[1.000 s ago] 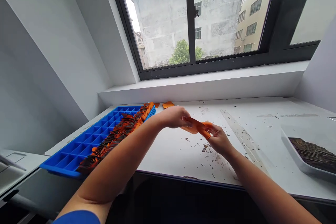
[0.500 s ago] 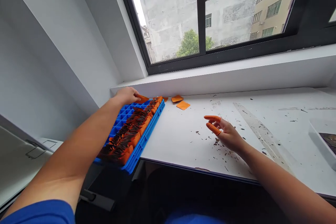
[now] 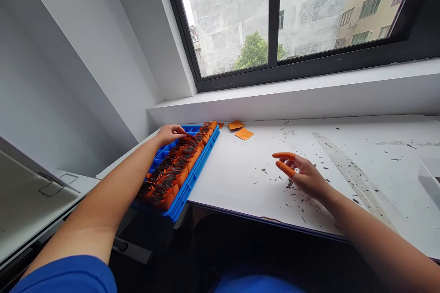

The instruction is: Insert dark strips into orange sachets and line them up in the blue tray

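Observation:
At the blue divided tray point(image 3: 203, 165), my left hand point(image 3: 171, 134) is closed in a pinch on a small orange packet point(image 3: 189, 136), low over the compartments. Rows of orange packets point(image 3: 177, 177) with dark, ragged tops stand packed along the tray's right side. Blue compartments without packets show on the left, partly under my arm. My right hand point(image 3: 307, 175) hovers over the white table with thumb and index finger apart, both in orange finger cots, and nothing between them. Dark crumbs point(image 3: 292, 185) lie under and around it.
A flat orange square point(image 3: 244, 134) and another orange piece point(image 3: 235, 124) lie right of the tray's far end. Dark scraps and a strip of clear tape point(image 3: 343, 169) mark the white table point(image 3: 233, 178). A translucent bin point(image 3: 429, 176) stands at the right edge, below the window ledge point(image 3: 292, 96).
My left hand has lowered from the tray's far left corner toward the packet rows, still pinching the orange packet. My right hand keeps its open pose. The view has shifted slightly.

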`<state>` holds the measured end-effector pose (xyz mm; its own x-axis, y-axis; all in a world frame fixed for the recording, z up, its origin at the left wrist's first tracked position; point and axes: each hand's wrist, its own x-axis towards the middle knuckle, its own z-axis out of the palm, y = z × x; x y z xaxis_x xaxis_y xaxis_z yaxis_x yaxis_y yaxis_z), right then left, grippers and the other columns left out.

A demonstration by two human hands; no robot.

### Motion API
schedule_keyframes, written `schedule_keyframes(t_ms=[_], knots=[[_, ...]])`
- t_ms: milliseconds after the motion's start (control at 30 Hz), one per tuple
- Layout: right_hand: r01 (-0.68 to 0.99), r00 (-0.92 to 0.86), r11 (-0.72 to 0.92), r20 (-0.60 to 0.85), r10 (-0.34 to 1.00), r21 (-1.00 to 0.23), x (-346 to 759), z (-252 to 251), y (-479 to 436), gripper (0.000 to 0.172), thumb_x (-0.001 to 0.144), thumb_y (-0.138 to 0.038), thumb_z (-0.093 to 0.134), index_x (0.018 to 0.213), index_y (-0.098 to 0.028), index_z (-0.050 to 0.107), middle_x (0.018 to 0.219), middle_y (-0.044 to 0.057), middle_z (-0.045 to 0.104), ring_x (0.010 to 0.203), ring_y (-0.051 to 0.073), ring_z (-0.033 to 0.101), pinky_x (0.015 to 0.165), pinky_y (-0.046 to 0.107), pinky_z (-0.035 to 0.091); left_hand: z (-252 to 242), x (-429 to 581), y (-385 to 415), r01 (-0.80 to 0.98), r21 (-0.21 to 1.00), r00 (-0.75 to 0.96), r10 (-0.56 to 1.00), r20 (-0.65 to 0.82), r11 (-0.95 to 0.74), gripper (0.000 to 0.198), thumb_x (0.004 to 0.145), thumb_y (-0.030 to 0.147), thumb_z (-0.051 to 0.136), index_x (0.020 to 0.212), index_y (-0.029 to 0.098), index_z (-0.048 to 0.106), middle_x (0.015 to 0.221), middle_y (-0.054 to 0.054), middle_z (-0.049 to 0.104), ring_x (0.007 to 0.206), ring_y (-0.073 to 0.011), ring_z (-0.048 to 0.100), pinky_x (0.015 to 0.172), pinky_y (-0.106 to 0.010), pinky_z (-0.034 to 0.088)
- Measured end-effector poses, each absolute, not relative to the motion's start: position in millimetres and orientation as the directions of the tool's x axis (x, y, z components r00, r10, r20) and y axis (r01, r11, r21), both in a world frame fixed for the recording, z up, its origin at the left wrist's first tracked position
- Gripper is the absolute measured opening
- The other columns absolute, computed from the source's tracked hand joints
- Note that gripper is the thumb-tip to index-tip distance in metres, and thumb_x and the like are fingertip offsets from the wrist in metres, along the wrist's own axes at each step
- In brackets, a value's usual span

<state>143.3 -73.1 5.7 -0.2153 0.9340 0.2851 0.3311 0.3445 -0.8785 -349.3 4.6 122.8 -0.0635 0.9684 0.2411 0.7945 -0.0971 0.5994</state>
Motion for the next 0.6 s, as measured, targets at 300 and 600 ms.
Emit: schedule_keyframes(t_ms=[300, 600], knots=[[0.306, -0.234, 0.328, 0.263, 0.936, -0.894, 142, 7, -77, 0.056, 0.086, -0.07, 0.061, 0.116, -0.024, 0.071, 0.077, 0.002, 0.055, 0.064, 0.017, 0.048, 0.061, 0.037, 0.048, 114, -359, 1, 0.649, 0.755, -0.175, 0.984, 0.022, 0.099, 0.061, 0.042, 0.062, 0.093, 0.085, 0.021, 0.079, 0.092, -0.008, 0.08, 0.092, -0.0265, 0.074, 0.076, -0.03, 0.059], [0.149, -0.188, 0.211, 0.182, 0.965, -0.966, 145, 11, -72, 0.048, 0.085, -0.063, 0.065, 0.112, -0.025, 0.074, 0.085, 0.006, 0.061, 0.074, 0.019, 0.052, 0.058, 0.032, 0.045, 117, -369, -12, 0.581, 0.807, -0.1, 0.994, -0.053, 0.102, 0.079, 0.043, 0.059, 0.095, 0.108, 0.019, 0.076, 0.109, -0.013, 0.078, 0.109, -0.0319, 0.072, 0.097, -0.041, 0.057]])
